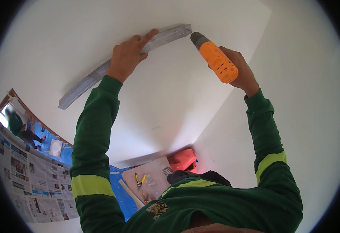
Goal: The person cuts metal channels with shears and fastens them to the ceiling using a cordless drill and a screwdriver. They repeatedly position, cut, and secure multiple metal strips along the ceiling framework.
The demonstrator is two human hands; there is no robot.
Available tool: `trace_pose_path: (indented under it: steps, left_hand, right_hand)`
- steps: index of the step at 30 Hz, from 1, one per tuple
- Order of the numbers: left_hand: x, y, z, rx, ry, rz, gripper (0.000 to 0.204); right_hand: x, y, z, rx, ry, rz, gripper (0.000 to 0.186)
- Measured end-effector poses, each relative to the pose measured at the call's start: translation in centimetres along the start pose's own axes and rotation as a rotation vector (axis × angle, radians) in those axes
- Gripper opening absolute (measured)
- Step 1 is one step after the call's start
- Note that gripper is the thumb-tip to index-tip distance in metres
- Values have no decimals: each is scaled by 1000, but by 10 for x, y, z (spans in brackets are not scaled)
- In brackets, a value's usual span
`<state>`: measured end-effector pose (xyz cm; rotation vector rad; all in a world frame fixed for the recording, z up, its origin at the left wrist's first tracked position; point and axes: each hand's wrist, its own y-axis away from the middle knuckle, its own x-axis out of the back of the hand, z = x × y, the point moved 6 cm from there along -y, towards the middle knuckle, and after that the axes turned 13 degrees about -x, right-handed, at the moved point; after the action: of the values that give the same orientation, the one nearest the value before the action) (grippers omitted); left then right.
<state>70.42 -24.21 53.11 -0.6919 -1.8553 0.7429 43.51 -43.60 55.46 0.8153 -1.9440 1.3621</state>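
A long grey bar (169, 35), with a streaked surface, lies against the white wall (158, 101), slanting up to the right. My left hand (128, 56) grips it right of its middle, the index finger stretched along it. In my right hand (242, 72) is an orange power drill (219, 60) with a black chuck. The drill points up and left at the bar's right end, where a thin bit or screw shows. Whether that tip touches the bar I cannot tell. The drill's body partly hides my right fingers.
Below lie a board (154, 174) with yellow-handled pliers (140, 181), a red bag (183, 160) and blue sheeting (123, 194). Newspaper (38, 182) covers a surface at left. Beyond a framed opening stands another person (16, 122). A second wall (294, 97) meets mine at right.
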Motion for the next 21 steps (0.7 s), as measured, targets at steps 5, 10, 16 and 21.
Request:
trace_pose_path:
  steps: [5,10,16,21]
  left_hand:
    - [-3,-1,0,44,-32,-67,90]
    - [-19,18,35,229,8,-55,91]
    - [-52,51,94,590,236,194,83]
    - [-48,52,78,521,125,121,88]
  right_hand:
    - [-21,4,9,-298,-509,34,21]
    - [-68,18,7,-457,-1079,34,18]
    - [-130,25,-26,-519,-1907,-19,19]
    - [-118,25,-17,-494,-1551,32,19]
